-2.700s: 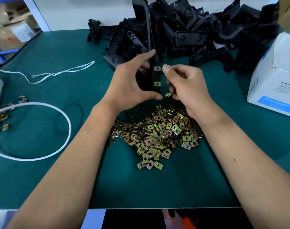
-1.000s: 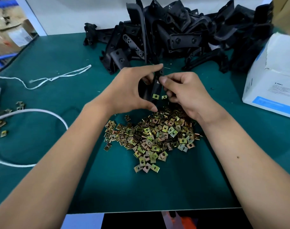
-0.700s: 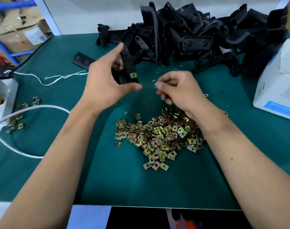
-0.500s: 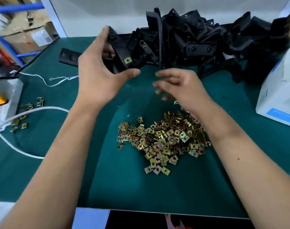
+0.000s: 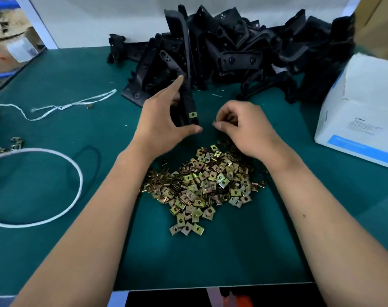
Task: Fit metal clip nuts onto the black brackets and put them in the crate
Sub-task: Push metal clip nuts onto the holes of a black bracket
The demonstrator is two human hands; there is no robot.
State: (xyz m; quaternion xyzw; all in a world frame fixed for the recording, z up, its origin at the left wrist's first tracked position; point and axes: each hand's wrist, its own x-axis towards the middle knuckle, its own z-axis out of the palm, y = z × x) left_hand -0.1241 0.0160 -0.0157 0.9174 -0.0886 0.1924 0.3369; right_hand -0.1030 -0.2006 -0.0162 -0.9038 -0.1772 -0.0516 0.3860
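Left hand (image 5: 164,125) is gripping a black bracket (image 5: 187,103) upright mid-counter, while the right hand (image 5: 241,127), fingers curled, is hovering beside it above the clip nuts (image 5: 202,185).

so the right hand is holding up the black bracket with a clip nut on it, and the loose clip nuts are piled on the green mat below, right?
Not quite: the head view shows the left hand holding up the black bracket, not the right. The rest stands: a clip nut is on it, and the loose clip nuts are piled on the green mat below.
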